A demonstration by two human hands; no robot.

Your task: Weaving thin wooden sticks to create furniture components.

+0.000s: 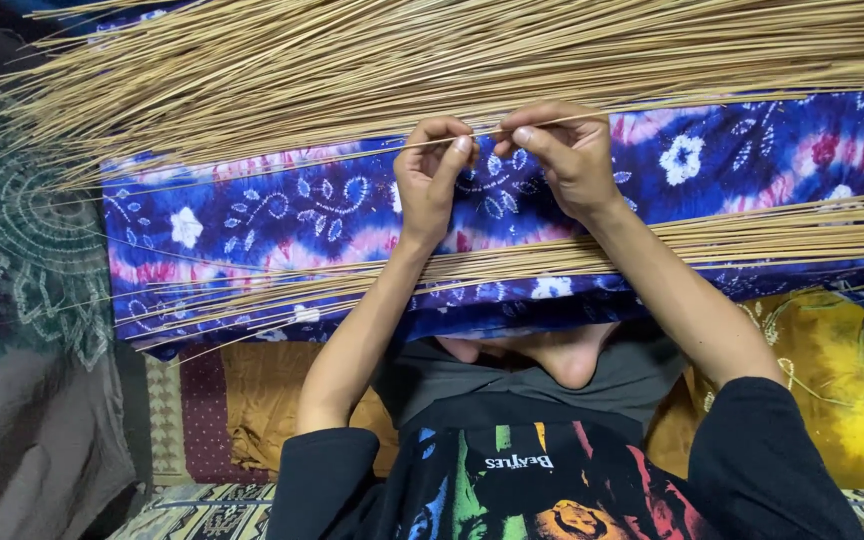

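Across the top of the view spreads a broad heap of thin, pale tan sticks point(372, 60), long and straight like broom ribs, fanning out toward the left. Below it lies a blue and purple tie-dyed cloth with white flowers and pink patches point(252, 215), draped over something raised in front of the person. A second, flatter bundle of the same tan sticks point(752, 235) runs along the near edge of that cloth, its tips splaying out at the left. To the left sits a dark green fabric with pale circular patterns point(22, 240), and at the lower right a yellow cloth point(852, 400). The person's bare foot point(562, 355) shows under the cloth edge, above a black printed shirt point(512, 480).

Both hands are raised over the tie-dyed cloth, close together. The left hand point(430, 180) and the right hand point(564, 150) each pinch a single thin tan stick point(352, 155) between thumb and fingertips; it runs nearly level from the right hand leftward past the left hand, just below the large heap.
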